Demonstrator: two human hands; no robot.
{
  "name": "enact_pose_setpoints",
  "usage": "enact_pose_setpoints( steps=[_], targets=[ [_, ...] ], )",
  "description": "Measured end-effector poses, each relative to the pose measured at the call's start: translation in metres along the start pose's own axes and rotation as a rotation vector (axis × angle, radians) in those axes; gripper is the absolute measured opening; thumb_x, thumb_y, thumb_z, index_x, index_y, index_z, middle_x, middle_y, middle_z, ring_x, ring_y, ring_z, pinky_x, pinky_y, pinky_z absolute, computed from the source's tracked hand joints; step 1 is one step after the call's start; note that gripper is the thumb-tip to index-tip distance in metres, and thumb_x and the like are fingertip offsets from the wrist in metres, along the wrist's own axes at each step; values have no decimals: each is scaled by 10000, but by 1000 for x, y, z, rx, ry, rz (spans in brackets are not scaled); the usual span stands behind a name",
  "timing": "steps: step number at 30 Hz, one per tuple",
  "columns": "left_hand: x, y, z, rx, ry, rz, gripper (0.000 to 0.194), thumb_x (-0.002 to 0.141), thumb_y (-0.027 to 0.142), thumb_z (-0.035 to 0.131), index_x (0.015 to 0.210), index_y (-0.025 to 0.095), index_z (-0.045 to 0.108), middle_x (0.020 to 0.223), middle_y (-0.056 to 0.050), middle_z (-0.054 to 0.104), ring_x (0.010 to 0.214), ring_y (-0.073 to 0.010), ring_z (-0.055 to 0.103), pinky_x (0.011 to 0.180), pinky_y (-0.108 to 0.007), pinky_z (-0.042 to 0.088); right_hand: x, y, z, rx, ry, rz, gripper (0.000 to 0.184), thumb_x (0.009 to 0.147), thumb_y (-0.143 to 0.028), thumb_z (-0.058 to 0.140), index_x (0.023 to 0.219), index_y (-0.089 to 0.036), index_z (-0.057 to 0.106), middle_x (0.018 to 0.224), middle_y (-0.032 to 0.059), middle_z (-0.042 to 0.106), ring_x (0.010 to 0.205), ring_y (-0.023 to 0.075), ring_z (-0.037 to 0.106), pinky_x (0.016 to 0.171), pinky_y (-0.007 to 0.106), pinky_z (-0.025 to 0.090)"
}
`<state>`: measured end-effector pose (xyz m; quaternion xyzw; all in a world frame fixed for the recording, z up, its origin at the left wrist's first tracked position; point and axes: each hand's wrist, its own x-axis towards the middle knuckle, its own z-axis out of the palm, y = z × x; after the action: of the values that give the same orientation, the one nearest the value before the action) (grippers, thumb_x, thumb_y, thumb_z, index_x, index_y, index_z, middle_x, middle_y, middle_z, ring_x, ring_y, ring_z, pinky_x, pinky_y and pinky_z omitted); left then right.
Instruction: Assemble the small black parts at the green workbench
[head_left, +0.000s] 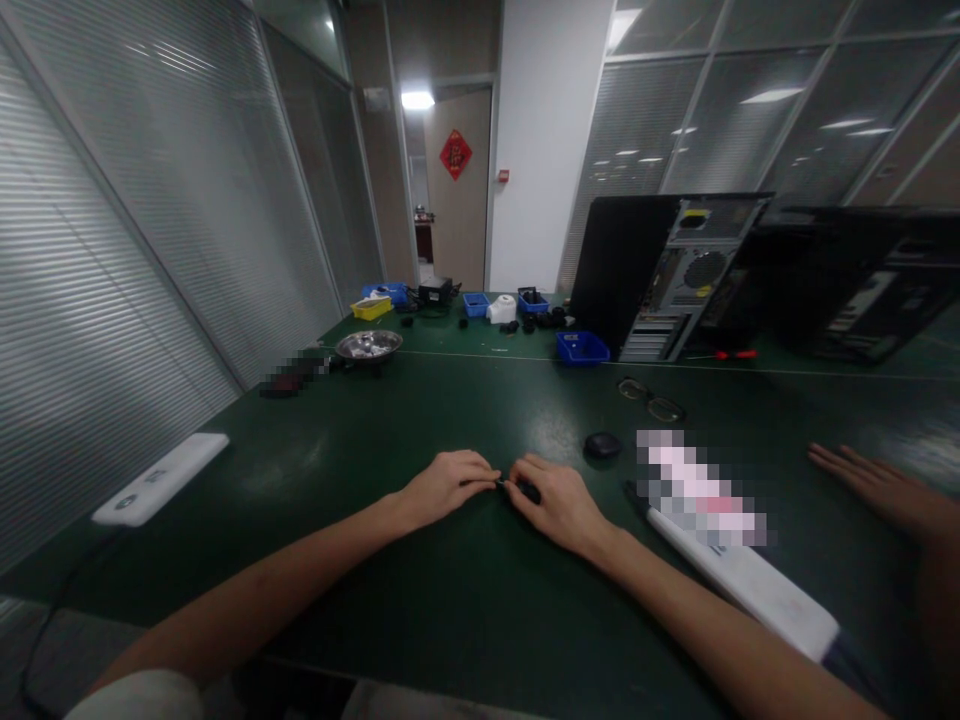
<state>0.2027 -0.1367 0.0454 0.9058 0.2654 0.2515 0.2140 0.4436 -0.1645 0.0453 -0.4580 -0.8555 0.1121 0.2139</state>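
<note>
Because the green table point(450, 400) spans the work area, it carries every item at one level and provides a firm surface beneath both hands. The black computer case point(622, 270) stands upright at the far right, its rear panel exposed; this position presumably keeps its bulk beyond the reach of the forearms. Two long white devices lie to the sides, the left device point(161, 482) near the table edge and the right device point(750, 585) beside the right forearm, likely to leave the middle available. Another person's hand point(874, 480) rests open and flat at far right. The right hand point(559, 500) is curled around a small dark part, apparently to steady it, while the left hand point(450, 483) has thumb and fingers drawn together at its pale end; whether they clamp that end cannot be told. A metal dish point(369, 357) and a blue tray point(583, 356) sit farther out, probably to contain loose pieces. Glasses point(666, 409) and a rounded black object point(602, 446) lie right of centre. The small dark part point(529, 491) is between the hands, low over the tabletop, which suits two-sided fingertip control.
</note>
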Motion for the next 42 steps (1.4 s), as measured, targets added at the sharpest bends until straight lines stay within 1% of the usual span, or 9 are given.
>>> enact_pose_setpoints(
  steps=[8, 13, 17, 22, 29, 34, 36, 38, 42],
  targets=[
    [2, 4, 1, 133, -5, -26, 343, 1015, 272, 502, 1332, 249, 633, 1147, -78, 624, 1031, -188, 579, 901, -331, 493, 0, 3, -1, 5, 37, 36, 211, 1013, -387, 464, 955, -247, 611, 948, -3, 644, 739, 134, 594, 664, 256, 375],
    [7, 4, 4, 242, -43, -52, 463, 988, 223, 522, 1447, 288, 520, 1114, -69, 570, 1001, -189, 543, 853, -311, 486, 2, 10, -1, -93, 45, 70, 222, 1016, -394, 456, 980, -245, 616, 972, 5, 642, 737, 135, 600, 648, 255, 359],
    [12, 7, 3, 284, -85, -69, 463, 985, 215, 509, 1443, 277, 523, 1093, -71, 555, 990, -193, 534, 838, -306, 484, 4, 13, -1, -197, 18, 93, 218, 1007, -400, 463, 985, -255, 624, 983, 9, 638, 728, 141, 602, 607, 262, 318],
    [8, 7, -4, 200, -89, -88, 476, 984, 209, 520, 1456, 261, 491, 1155, -76, 578, 1038, -197, 544, 883, -323, 485, 3, 11, -9, -267, -17, 174, 226, 978, -414, 499, 928, -253, 650, 970, 16, 633, 737, 145, 608, 587, 276, 294],
    [10, 1, -4, 49, -66, -30, 303, 997, 213, 525, 1278, 261, 628, 1354, -74, 571, 1287, -216, 493, 1072, -407, 425, 4, 13, -11, -248, 36, 293, 209, 958, -403, 531, 908, -253, 668, 953, 14, 659, 787, 159, 619, 622, 269, 314],
    [16, 1, -1, 43, -102, -3, 294, 1003, 231, 524, 1279, 250, 625, 1289, -70, 623, 1278, -208, 514, 1107, -416, 397, 4, 17, -8, -195, 56, 315, 210, 954, -409, 544, 892, -251, 668, 950, 15, 676, 829, 169, 627, 646, 264, 333],
    [13, -8, -7, 33, -81, -30, 288, 1004, 253, 529, 1274, 243, 628, 1256, -70, 634, 1224, -199, 547, 1070, -393, 430, 4, 18, -7, -173, 54, 316, 220, 955, -419, 545, 887, -249, 666, 954, 15, 677, 829, 168, 627, 647, 264, 337],
    [6, -28, -18, 29, -14, -104, 293, 1000, 258, 533, 1276, 242, 627, 1243, -67, 636, 1147, -188, 587, 999, -366, 479, 4, 20, -8, -153, 53, 308, 224, 954, -425, 544, 885, -249, 665, 959, 12, 676, 828, 167, 626, 646, 263, 338],
    [-22, -96, -62, 147, 208, -371, 304, 959, 264, 564, 1247, 231, 659, 1232, -69, 651, 960, -183, 639, 844, -337, 536, 3, 20, -8, -135, 55, 292, 211, 950, -418, 551, 885, -253, 665, 949, 8, 676, 820, 169, 623, 644, 262, 340]
  ],
)
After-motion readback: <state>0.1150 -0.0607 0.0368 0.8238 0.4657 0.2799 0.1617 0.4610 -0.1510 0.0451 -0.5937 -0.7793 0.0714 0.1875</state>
